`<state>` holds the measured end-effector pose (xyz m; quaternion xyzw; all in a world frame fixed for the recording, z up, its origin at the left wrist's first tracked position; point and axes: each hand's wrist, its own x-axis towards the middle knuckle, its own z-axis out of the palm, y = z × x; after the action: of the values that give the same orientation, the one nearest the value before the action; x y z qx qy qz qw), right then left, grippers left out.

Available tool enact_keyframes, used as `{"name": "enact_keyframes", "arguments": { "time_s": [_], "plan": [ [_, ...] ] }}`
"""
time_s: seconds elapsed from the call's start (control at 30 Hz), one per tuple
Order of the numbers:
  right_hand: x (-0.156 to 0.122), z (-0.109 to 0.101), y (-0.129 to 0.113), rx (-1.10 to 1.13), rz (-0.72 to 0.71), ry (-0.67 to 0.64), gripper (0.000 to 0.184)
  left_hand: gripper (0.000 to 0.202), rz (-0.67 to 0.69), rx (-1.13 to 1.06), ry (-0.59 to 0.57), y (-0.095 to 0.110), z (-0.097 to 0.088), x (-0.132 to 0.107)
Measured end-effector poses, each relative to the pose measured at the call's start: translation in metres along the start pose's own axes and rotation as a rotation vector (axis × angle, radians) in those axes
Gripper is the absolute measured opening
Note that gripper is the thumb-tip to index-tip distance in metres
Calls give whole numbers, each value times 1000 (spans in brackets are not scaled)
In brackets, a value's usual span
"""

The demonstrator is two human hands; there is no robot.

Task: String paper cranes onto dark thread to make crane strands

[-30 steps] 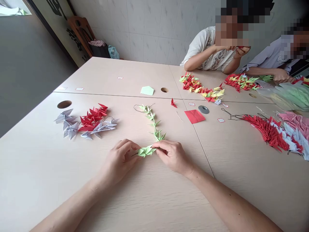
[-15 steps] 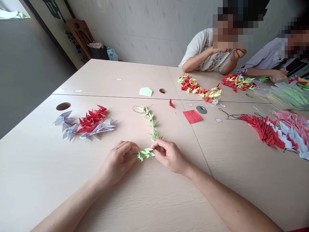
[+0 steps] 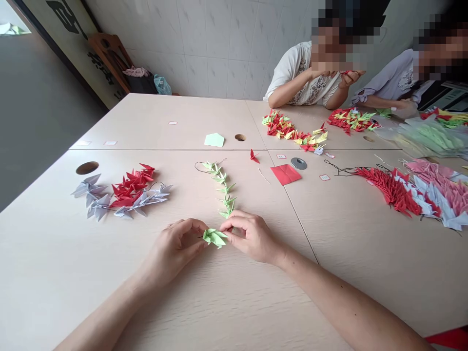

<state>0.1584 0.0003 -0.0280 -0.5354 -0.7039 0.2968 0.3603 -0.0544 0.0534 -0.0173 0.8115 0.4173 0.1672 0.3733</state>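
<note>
A string of light green folded paper cranes [image 3: 227, 201] curves down the table toward me, its far end in a thin dark loop. At the near end several green cranes [image 3: 215, 237] are bunched between my hands. My left hand [image 3: 179, 248] pinches the left end of this bunch, where a bit of dark thread sticks out. With bent fingers my right hand [image 3: 252, 236] grips the string at the bunch's right side, hiding part of it. Left of them lies a string of red and pale grey-white cranes [image 3: 131, 190].
Ahead lie a single red crane [image 3: 254, 156], a red paper square [image 3: 286, 174], a grey ring [image 3: 299, 163] and a green paper piece [image 3: 214, 140]. Red, white and pink crane strings [image 3: 389, 190] lie right. Two people [image 3: 292, 78] sit across, near multicoloured cranes [image 3: 281, 125].
The bunched green cranes between my hands look shorter and more pressed together, and my right hand sits closer to my left. The whole view has shifted slightly.
</note>
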Motion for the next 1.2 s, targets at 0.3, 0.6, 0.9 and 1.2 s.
{"name": "enact_keyframes", "arguments": {
  "time_s": [0.3, 0.6, 0.9, 1.2],
  "plan": [
    [1, -1, -3, -13, 24, -8, 14, 15, 55, 84, 15, 0, 1, -2],
    [2, 4, -2, -227, -74, 54, 9, 10, 124, 168, 44, 0, 8, -4],
    [2, 4, -2, -233, -46, 27, 7, 17, 191, 214, 46, 1, 15, -4],
    [3, 0, -3, -274, -99, 110, 15, 16, 154, 254, 58, -1, 10, -3]
  ]
}}
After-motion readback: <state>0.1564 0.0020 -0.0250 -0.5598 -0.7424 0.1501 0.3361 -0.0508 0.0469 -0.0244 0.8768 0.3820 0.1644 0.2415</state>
